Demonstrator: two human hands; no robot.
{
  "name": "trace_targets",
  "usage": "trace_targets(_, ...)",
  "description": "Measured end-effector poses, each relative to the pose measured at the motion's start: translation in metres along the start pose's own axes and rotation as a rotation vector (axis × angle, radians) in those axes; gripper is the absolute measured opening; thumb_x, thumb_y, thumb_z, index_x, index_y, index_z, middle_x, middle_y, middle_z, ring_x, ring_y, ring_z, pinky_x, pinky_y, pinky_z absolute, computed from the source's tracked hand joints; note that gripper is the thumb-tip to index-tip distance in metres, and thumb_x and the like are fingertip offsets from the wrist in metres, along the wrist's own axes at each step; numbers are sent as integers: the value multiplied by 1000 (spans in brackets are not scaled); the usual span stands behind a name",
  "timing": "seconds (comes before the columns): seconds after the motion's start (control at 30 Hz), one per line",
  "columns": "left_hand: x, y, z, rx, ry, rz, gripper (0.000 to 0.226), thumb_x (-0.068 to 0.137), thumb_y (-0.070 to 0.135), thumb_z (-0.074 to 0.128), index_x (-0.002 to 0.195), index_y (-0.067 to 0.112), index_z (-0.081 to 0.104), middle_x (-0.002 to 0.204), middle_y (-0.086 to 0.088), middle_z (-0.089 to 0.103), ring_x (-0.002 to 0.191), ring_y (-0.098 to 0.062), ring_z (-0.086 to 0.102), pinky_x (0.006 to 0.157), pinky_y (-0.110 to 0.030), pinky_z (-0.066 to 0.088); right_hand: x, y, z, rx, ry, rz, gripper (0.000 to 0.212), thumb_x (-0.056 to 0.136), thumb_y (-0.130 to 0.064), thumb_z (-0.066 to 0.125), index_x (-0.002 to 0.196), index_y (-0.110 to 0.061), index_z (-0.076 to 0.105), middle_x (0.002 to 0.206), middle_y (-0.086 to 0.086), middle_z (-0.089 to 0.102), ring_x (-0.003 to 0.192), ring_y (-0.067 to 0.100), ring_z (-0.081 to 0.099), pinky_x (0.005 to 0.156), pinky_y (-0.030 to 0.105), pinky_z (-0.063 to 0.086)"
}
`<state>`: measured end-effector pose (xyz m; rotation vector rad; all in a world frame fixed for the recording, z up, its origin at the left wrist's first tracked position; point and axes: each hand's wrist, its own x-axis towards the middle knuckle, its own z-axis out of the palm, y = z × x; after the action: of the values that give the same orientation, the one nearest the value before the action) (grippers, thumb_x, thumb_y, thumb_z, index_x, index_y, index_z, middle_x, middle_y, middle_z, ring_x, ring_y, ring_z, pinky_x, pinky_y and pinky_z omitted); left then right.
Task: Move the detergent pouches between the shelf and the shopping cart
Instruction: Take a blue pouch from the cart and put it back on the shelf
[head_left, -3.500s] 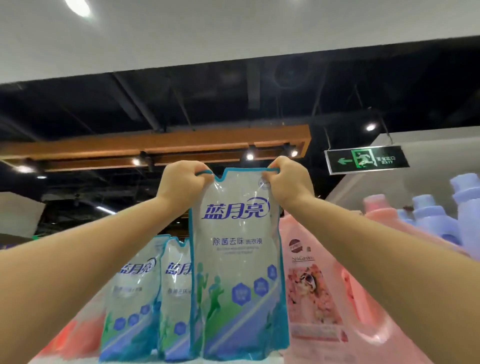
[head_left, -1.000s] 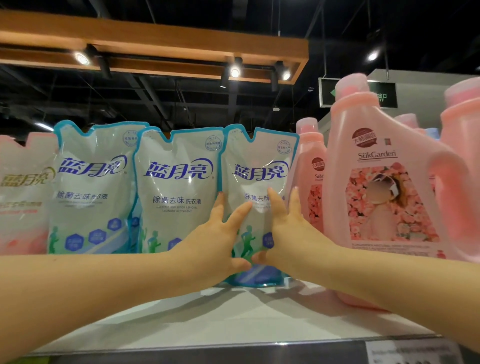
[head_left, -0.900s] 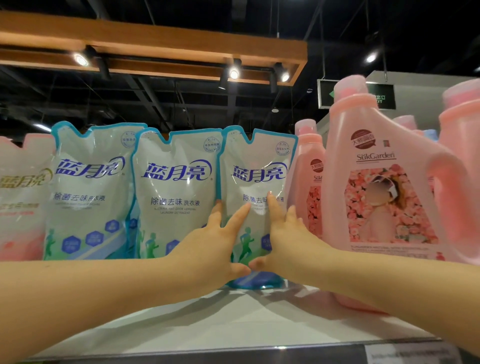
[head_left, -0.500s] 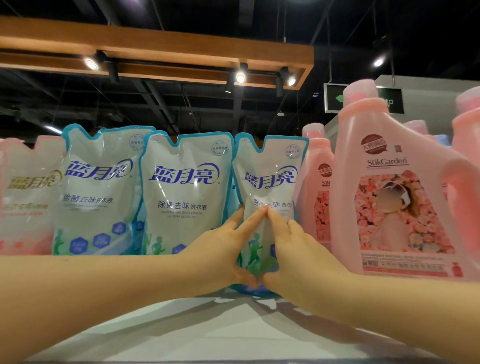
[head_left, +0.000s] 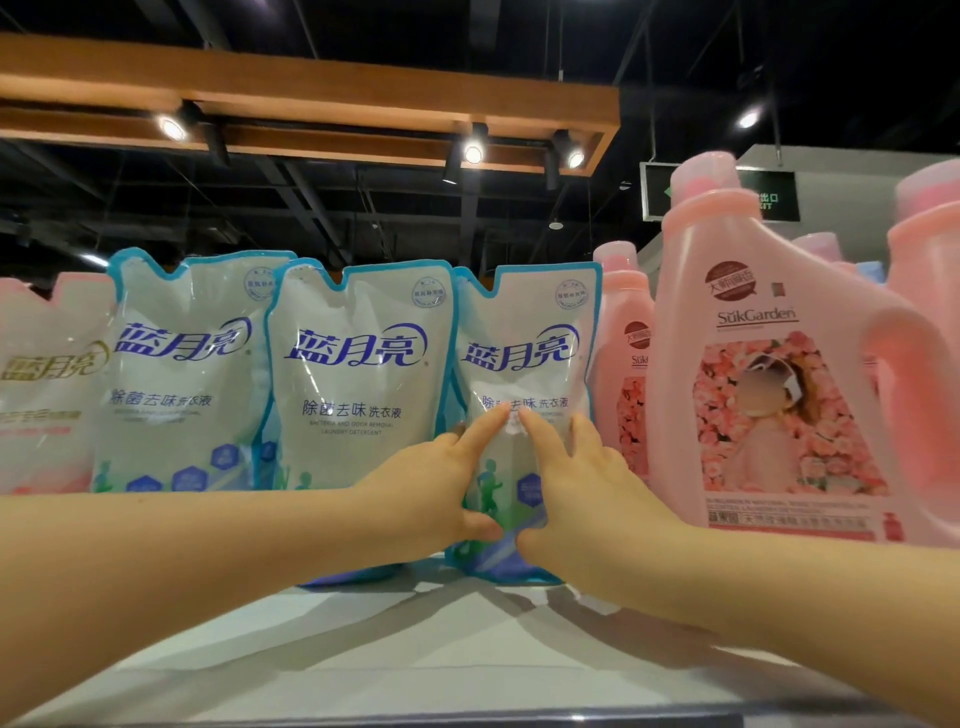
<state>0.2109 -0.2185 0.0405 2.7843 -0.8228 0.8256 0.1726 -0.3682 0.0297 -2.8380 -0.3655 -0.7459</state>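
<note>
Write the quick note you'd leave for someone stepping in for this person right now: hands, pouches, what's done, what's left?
Left hand: open, straight fingers pressing the front of the rightmost pouch.
Right hand: open, on the same pouch, its fingertips meeting the left's.
Pouches: the middle pouch and left pouch stand upright beside it on the shelf; a pink bottle is on its right. The cart is out of view.
Done: the rightmost pouch stands on the shelf.
Left: let go; whether more pouches wait in the cart cannot be seen.
</note>
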Motion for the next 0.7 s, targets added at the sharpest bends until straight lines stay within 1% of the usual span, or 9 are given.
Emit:
trace_targets(0.1, 1, 2, 2, 73, -16, -22, 105, 82, 41, 64, 141, 40, -23, 134, -6, 42, 108, -23, 54, 90, -29, 42, 5, 2, 1, 9, -15, -4, 100, 84, -28, 61, 144, -39, -17, 154, 13, -18, 138, 38, 21, 111, 42, 29)
trace_targets(0.2, -1, 4, 4, 127, 2, -42, 103, 84, 46, 60, 138, 41, -27, 116, -6, 45, 100, -23, 54, 84, -29, 41, 8, 2, 3, 7, -29, -10, 98, 87, -27, 59, 144, -38, -19, 153, 15, -24, 141, 38, 16, 112, 42, 25)
trace_targets(0.3, -1, 4, 5, 181, 26, -59, 101, 84, 51, 56, 137, 41, -30, 100, -4, 40, 95, -23, 54, 82, -31, 42, 10, 2, 6, -36, -18, 3, 96, 90, -24, 56, 144, -36, -22, 153, 16, -24, 141, 37, 12, 112, 44, 24)
trace_targets(0.33, -1, 4, 6, 201, 33, -55, 101, 85, 51, 55, 136, 40, -32, 96, -3, 40, 92, -23, 54, 81, -32, 44, 10, 2, 7, -57, -11, 7, 96, 91, -24, 56, 144, -36, -23, 153, 16, -24, 140, 37, 12, 111, 45, 25)
trace_targets(0.4, 0, 5, 7, 257, 42, -32, 100, 87, 50, 51, 136, 34, -35, 87, -3, 48, 84, -22, 55, 79, -34, 48, 11, 3, 9, -89, 1, 10, 97, 91, -25, 57, 143, -36, -25, 152, 17, -23, 138, 38, 14, 110, 46, 27)
trace_targets(0.47, 0, 7, 7, 302, 51, -23, 99, 89, 50, 48, 135, 30, -37, 80, -1, 50, 75, -20, 51, 76, -34, 48, 12, 3, 10, -95, 2, 11, 98, 91, -26, 58, 142, -36, -25, 152, 18, -24, 138, 39, 14, 109, 47, 27)
trace_targets(0.53, 0, 8, 7, 334, 60, -27, 98, 90, 51, 47, 134, 28, -38, 78, -1, 50, 73, -19, 51, 73, -34, 47, 13, 4, 10, -80, 3, 9, 99, 90, -27, 59, 142, -36, -24, 152, 17, -24, 138, 39, 13, 109, 48, 27)
trace_targets(0.63, -1, 8, 8, 375, 78, -26, 98, 89, 53, 46, 135, 28, -37, 90, -3, 61, 82, -21, 59, 73, -34, 48, 14, 5, 10, -42, 7, 6, 99, 89, -28, 61, 143, -39, -21, 153, 13, -24, 138, 38, 13, 109, 48, 28)
trace_targets(0.7, -4, 7, 9, 395, 88, -19, 97, 89, 55, 45, 135, 30, -37, 97, -2, 62, 87, -22, 61, 71, -34, 47, 13, 6, 10, -27, 6, 8, 101, 86, -29, 65, 143, -41, -19, 153, 12, -23, 138, 38, 14, 108, 48, 29)
